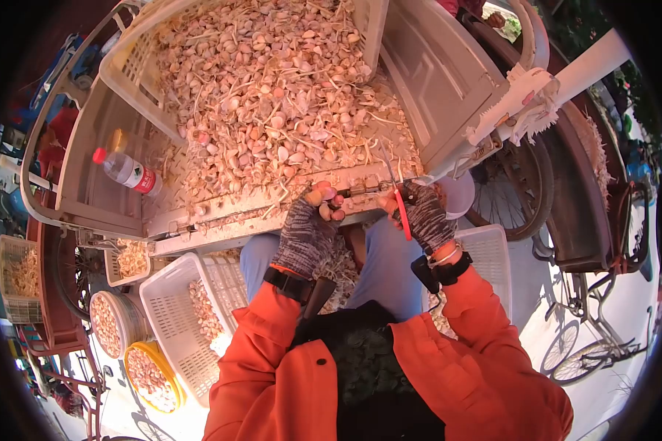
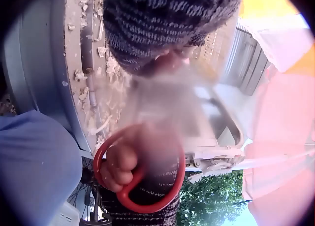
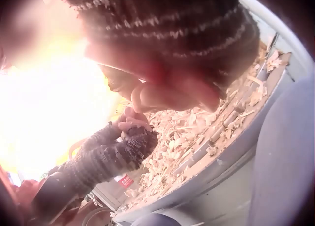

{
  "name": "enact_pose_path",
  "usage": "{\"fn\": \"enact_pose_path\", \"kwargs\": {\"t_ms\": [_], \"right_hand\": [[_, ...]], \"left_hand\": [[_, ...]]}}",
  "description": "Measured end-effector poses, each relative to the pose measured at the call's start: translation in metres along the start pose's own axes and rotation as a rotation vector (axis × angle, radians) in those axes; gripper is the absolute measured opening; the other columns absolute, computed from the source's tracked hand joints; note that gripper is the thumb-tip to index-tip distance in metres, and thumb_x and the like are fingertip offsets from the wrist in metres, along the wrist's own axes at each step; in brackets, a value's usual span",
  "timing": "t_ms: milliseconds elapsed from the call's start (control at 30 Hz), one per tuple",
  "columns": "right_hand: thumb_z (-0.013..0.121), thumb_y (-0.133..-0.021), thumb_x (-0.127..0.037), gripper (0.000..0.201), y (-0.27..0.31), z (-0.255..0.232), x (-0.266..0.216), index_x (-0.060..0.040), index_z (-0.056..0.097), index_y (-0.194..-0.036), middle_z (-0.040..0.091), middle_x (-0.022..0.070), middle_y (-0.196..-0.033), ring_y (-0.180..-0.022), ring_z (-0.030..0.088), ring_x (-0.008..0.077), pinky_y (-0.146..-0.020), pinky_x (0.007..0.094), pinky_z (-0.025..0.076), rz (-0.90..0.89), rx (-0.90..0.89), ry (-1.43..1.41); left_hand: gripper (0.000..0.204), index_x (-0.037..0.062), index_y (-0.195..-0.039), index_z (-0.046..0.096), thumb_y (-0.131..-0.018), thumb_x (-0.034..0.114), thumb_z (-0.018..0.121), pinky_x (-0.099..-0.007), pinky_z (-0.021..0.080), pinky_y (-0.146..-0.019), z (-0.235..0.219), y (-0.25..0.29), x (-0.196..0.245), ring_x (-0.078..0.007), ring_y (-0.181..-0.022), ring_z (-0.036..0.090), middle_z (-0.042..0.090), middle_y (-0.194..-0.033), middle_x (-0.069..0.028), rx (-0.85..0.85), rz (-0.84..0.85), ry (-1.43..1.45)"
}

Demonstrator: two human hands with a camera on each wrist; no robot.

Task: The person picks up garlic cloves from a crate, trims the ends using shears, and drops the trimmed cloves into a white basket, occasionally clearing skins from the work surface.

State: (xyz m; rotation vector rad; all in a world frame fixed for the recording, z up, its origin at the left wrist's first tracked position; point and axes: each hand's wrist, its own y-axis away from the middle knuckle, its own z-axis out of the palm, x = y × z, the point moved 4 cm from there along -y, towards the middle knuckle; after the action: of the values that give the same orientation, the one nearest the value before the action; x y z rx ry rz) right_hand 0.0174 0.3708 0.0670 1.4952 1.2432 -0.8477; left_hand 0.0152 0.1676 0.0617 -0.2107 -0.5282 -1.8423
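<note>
Fingerless striped knit gloves cover both hands. The left hand (image 1: 305, 231) is held over the front edge of a cart bed, its bare fingertips curled around pinkish garlic (image 1: 331, 203). To its right, the right hand (image 1: 425, 217) grips red-handled scissors (image 1: 402, 214), whose blades point away over the bed. Its bare fingers show through the red loops (image 2: 181, 174) in the left wrist view. In the right wrist view the left hand (image 3: 118, 149) has its fingertips drawn together. A large heap of garlic cloves (image 1: 272, 110) with dry stems spreads just beyond both hands.
A red-capped bottle (image 1: 129, 173) lies at the bed's left. White plastic crates (image 1: 176, 294) flank the person's legs. A yellow-rimmed tub (image 1: 176, 378) and a bucket (image 1: 99, 323) of garlic stand lower left. A bicycle wheel (image 1: 518, 192) is at right.
</note>
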Motion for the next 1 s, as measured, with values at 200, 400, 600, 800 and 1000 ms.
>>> {"fn": "enact_pose_path", "kwargs": {"t_ms": [200,400,600,800,1000], "right_hand": [[0.068,-0.078,-0.02,0.03,-0.091,0.012,-0.013,0.003,0.058,-0.095,0.064,0.0161,-0.083,-0.077,0.064,0.0263,-0.068,0.0338,0.05,-0.393,0.105,0.407],[0.065,-0.079,-0.021,0.028,-0.114,0.054,-0.052,-0.0004,0.06,-0.097,0.064,0.0178,-0.089,-0.083,0.063,0.0305,-0.072,0.0389,0.05,-0.442,0.184,0.493],[0.065,-0.081,-0.023,0.029,-0.124,0.076,-0.058,-0.0008,0.059,-0.099,0.064,0.0182,-0.089,-0.084,0.063,0.0322,-0.073,0.0376,0.05,-0.4,0.083,0.533],[0.06,-0.083,-0.016,0.02,-0.094,0.04,-0.07,0.0004,0.058,-0.095,0.062,0.0206,-0.081,-0.076,0.063,0.0327,-0.066,0.0391,0.049,-0.496,0.134,0.466],[0.067,-0.077,-0.019,0.025,-0.019,0.018,-0.098,0.0011,0.059,-0.09,0.063,0.0176,-0.077,-0.07,0.062,0.0294,-0.064,0.0384,0.049,-0.525,0.103,0.334]], "left_hand": [[0.029,0.0041,-0.103,0.059,-0.082,0.024,0.06,-0.0353,0.047,-0.062,-0.003,-0.061,0.042,-0.0262,-0.074,0.058,0.059,-0.091,-0.0107,0.136,0.255,-1.424],[0.038,0.0056,-0.112,0.057,-0.079,0.025,0.061,-0.04,0.046,-0.088,-0.006,-0.107,0.03,-0.033,-0.102,0.057,0.059,-0.11,-0.0181,0.143,0.306,-2.272],[0.038,0.0015,-0.109,0.055,-0.079,0.024,0.061,-0.0407,0.046,-0.086,0.001,-0.101,0.032,-0.0329,-0.101,0.055,0.057,-0.106,-0.0173,0.064,0.537,-2.297],[0.035,0.0014,-0.116,0.052,-0.086,0.017,0.058,-0.0321,0.047,-0.071,-0.012,-0.076,0.033,-0.0194,-0.077,0.054,0.055,-0.086,-0.0088,-0.1,0.534,-1.573],[0.03,0.0008,-0.119,0.053,-0.092,0.016,0.053,-0.0211,0.038,-0.055,0.016,-0.013,0.015,-0.0074,-0.061,0.045,0.053,-0.076,-0.0016,-0.066,0.128,-0.674]]}}
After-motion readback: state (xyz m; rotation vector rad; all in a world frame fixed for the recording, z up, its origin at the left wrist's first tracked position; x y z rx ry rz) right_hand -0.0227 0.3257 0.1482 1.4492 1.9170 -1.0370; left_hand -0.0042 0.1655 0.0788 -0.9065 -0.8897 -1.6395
